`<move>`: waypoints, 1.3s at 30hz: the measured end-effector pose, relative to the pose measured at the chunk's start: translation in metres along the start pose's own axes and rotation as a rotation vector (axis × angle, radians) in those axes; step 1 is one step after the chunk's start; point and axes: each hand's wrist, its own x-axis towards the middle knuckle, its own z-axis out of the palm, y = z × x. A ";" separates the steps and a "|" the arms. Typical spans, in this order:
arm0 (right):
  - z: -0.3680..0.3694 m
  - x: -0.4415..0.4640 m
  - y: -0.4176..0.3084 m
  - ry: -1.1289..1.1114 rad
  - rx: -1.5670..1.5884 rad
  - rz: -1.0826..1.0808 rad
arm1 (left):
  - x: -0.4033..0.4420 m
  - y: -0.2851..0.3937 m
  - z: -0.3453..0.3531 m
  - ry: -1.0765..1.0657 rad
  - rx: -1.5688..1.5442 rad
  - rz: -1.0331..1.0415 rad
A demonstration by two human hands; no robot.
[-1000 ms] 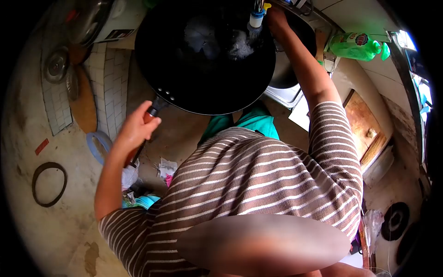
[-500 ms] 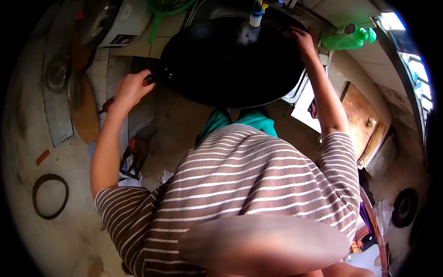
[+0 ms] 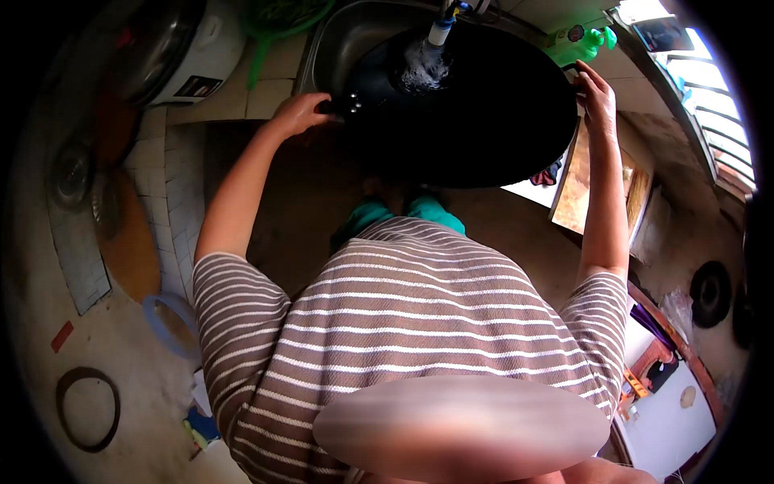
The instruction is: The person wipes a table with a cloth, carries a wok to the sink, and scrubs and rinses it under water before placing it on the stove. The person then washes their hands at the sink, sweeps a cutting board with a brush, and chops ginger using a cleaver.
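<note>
Nearest, at 6 o'clock, is the striped shirt (image 3: 419, 315) of the operator; beyond its hem the green trousers (image 3: 435, 211) show beneath the wok (image 3: 468, 129). The wok lies at 1 o'clock, the near part of its rim overhanging the floor. The left hand (image 3: 300, 114), at 11 o'clock, is closed around the long handle (image 3: 326, 107); one second earlier it was nearer 10 o'clock and closer to the body. The right hand (image 3: 595, 95), at 2 o'clock, has its fingers curled on the small side handle (image 3: 570, 68) — one second earlier it was at the far rim, beside the tap (image 3: 439, 32). The wok has shifted toward 2 o'clock since both earlier frames, exposing the sink (image 3: 324, 52) between 11 and 12 o'clock. Water (image 3: 425, 66) from the tap now meets the wok at the far left part of its surface; one second earlier, it landed toward the far right. Farthest out, a green basket (image 3: 286, 12) sits at 11 o'clock and a green bottle (image 3: 564, 48) between 1 and 2 — partly covered by the wok.
</note>
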 end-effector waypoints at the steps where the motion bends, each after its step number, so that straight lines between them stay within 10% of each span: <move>1: -0.008 -0.005 -0.003 0.020 0.007 -0.004 | 0.003 0.017 -0.010 -0.004 -0.041 0.033; 39: 0.058 -0.174 -0.100 0.316 0.164 -0.554 | 0.268 0.001 0.107 0.131 -0.094 0.383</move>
